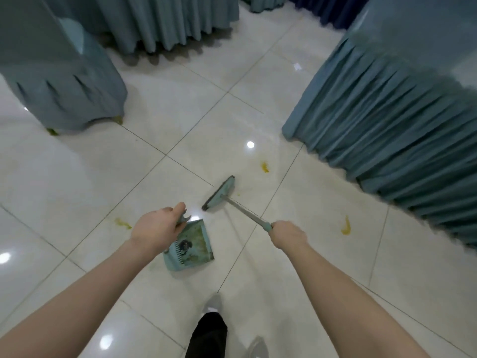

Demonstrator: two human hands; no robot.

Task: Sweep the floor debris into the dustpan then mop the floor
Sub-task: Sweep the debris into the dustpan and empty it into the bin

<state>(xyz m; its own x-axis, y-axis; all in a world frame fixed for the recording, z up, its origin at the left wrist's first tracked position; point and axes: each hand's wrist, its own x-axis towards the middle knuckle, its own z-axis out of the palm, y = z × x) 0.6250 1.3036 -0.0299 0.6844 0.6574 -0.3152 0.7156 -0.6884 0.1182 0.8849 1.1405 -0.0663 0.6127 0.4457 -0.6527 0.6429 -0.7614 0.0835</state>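
My left hand [157, 227] grips the top of the handle of a light blue dustpan [192, 248], which hangs just over the white tiled floor [180, 120]; dirt and a dark clump lie in its tray. My right hand [286, 232] grips the metal handle of a small teal broom [219, 195], whose head sits on the floor ahead of the dustpan. Yellow-orange smears mark the tiles: one [265, 167] beyond the broom head, one [346, 226] to the right, one [122, 223] left of my left hand.
A table with a pleated teal skirt [387, 125] stands at the right. A teal-covered chair [64, 86] stands at the left, more skirted tables [167, 21] at the back. My dark trouser leg and grey shoe [210, 321] are at the bottom.
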